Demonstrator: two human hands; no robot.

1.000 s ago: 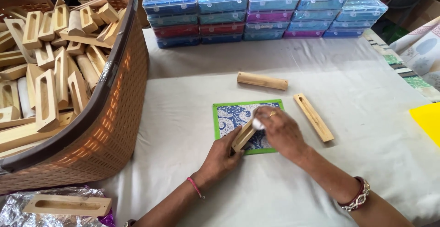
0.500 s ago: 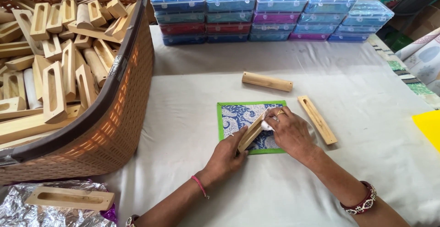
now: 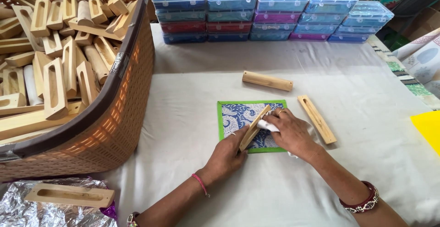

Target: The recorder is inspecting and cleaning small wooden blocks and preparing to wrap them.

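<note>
Near the middle of the table [image 3: 183, 117], which is covered with a pale cloth, both hands work on one wooden block [image 3: 255, 127] — a long, narrow piece held tilted over a square mat [image 3: 238, 114] with a blue pattern and a green border. The left hand [image 3: 227, 153] grips the lower end of the block, its fingers curled around it from below. The right hand [image 3: 291, 133] rests against the upper part of the block, its fingers pressed together on a small white cloth [image 3: 268, 126] that lies against the wood.

Just to the right of the mat lies a slotted wooden piece [image 3: 317, 119], flat on the table, and just beyond the mat lies a plain wooden bar [image 3: 267, 81]; both are apart from the hands.

Along the far edge of the table stands a row of stacked plastic boxes [image 3: 270, 11] with clear lids — blue, red, purple and teal. At the left edge a large brown basket [image 3: 105, 126] is heaped with more slotted wooden pieces [image 3: 55, 62]. Near the left corner closest to the person, another slotted block [image 3: 69, 195] rests on crumpled silver foil [image 3: 27, 213]. A yellow sheet [image 3: 428, 128] shows at the right edge.
</note>
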